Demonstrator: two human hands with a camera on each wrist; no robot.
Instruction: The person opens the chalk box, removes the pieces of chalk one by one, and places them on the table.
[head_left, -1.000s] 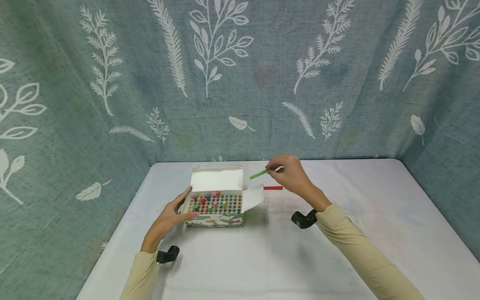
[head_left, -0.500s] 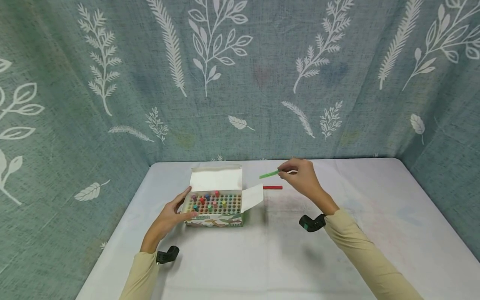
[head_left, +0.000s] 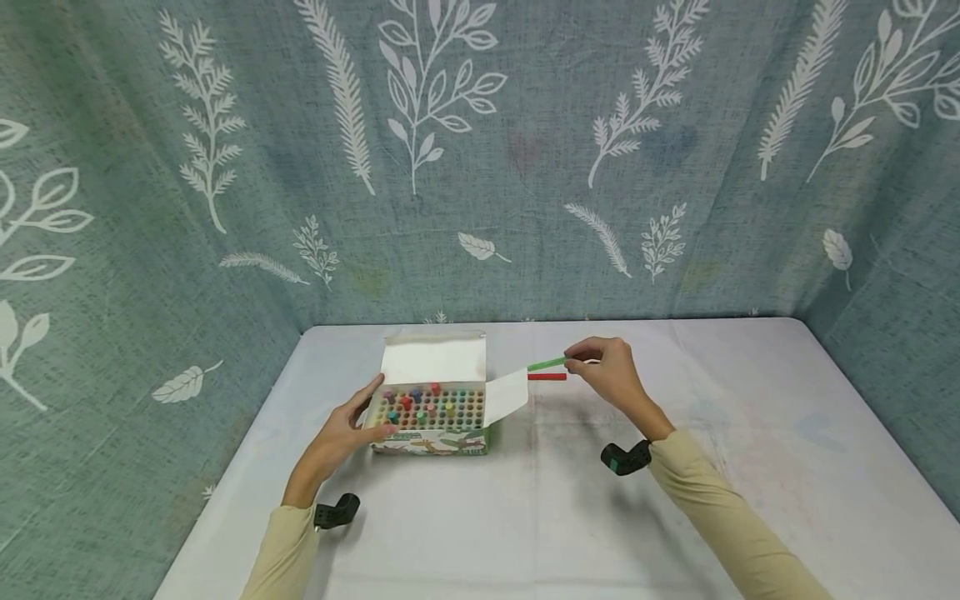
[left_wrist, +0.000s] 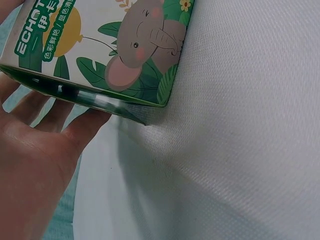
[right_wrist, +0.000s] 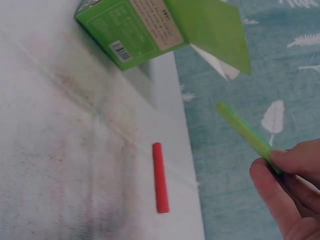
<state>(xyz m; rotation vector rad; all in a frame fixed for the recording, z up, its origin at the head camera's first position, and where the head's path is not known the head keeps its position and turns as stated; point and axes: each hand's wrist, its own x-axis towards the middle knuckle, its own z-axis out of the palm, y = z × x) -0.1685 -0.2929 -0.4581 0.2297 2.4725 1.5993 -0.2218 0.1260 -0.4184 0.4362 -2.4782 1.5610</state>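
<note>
In the head view a cardboard box with an animal print stands with its lid up. Its holed insert holds several coloured markers by their caps. My left hand grips the box's left end, thumb at the front edge; the left wrist view has its fingers against a side flap. My right hand pinches one end of a green marker between thumb and fingers. The marker is held above the table, right of the box. A red marker lies on the table just below it.
The box's white lid stands raised at the back, and a side flap sticks out to the right. A white cloth covers the table. Behind hangs a teal curtain with leaf patterns.
My right hand has moved right and then lower with the green marker, which is now nearer the red one. My left hand and the box have stayed in place.
</note>
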